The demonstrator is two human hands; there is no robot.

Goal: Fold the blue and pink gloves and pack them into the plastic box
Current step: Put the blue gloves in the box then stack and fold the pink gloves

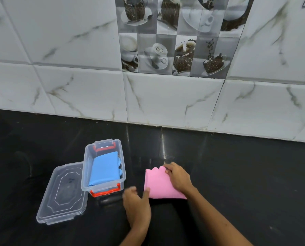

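On the black countertop [237, 174], a clear lid [62, 194] lies against the open plastic box [87, 167] holding the folded blue gloves [104, 168]. Just right of it lies the folded pink glove [158, 187]. Our right hand [179, 178] presses on top; our blurred left hand [137, 204] thumbs its near corner, grip unclear.

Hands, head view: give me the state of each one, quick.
Left hand: thumb on the edge of the pink glove; fingers blurred, grip cannot be told.
Right hand: open, pressing down on the pink glove.
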